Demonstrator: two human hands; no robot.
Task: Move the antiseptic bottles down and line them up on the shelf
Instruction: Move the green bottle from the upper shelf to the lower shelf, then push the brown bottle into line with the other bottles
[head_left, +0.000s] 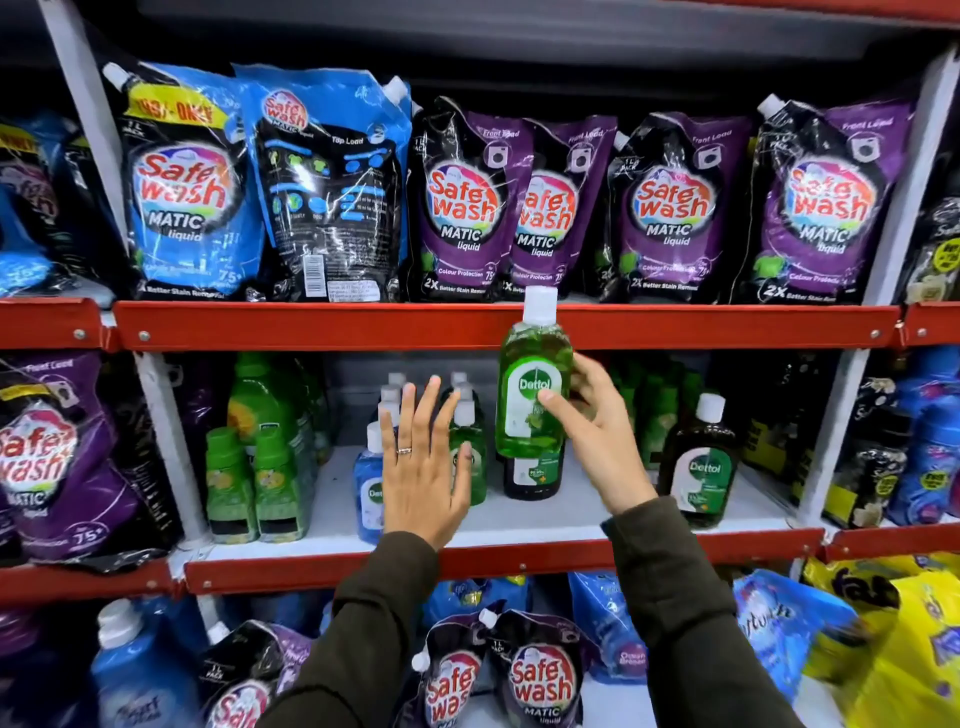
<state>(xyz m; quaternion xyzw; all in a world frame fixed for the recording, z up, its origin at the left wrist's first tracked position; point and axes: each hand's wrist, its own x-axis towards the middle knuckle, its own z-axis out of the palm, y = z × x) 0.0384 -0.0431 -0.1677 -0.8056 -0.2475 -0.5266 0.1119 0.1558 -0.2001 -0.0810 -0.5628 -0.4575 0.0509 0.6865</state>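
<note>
The right hand grasps a green antiseptic bottle around its body: the thumb lies across the front label, and the remaining fingers wrap behind the right side. The bottle is upright, white cap uppermost, and is held in the air in front of the red shelf edge, above a dark bottle standing on the white shelf directly below the fingers.

The left hand is released, palm forward, fingers spread and straight. It holds nothing. Whether the fingertips touch the bottles behind them cannot be determined. Behind these fingers stands a cluster of white-capped bottles, including a blue bottle at the thumb side. To the right of the right-hand fingers, well apart, stands a brown antiseptic bottle.
</note>
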